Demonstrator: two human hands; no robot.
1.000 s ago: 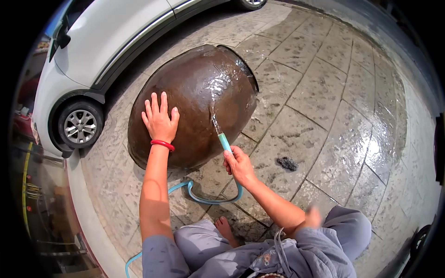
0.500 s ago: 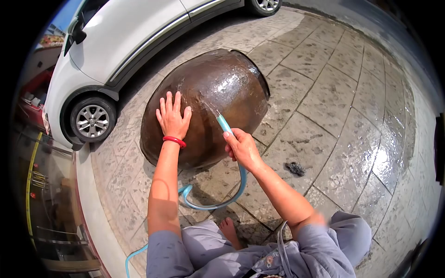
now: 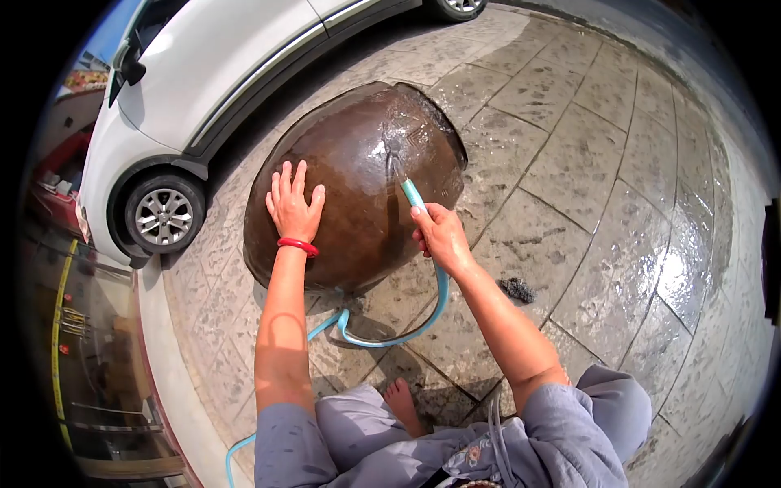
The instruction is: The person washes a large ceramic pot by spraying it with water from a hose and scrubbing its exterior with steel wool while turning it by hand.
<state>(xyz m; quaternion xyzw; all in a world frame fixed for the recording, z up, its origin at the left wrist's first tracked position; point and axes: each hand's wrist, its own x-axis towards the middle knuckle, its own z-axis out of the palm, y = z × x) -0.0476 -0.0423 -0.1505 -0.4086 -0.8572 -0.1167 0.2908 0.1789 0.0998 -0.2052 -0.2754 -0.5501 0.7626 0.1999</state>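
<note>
A large brown glazed jar (image 3: 350,195) lies on its side on the wet paving, its rim end pointing to the upper right. My left hand (image 3: 294,203), with a red bangle on the wrist, rests flat on the jar's left part, fingers spread. In my right hand (image 3: 441,236) is the end of a light blue hose (image 3: 412,193), gripped between thumb and fingers. Water runs from the hose tip onto the jar's side and streams over the glaze. The hose loops down below the jar and trails off to the lower left.
A white car (image 3: 220,73) stands close behind the jar, its front wheel (image 3: 164,213) at the left. On the paving right of my forearm lies a dark scouring pad (image 3: 517,289). My bare foot (image 3: 400,402) is below the hose loop. Wet stone paving (image 3: 561,171) spreads to the right.
My right hand and the hose tip have moved up and to the right, toward the jar's rim end. The left hand has shifted slightly left on the jar.
</note>
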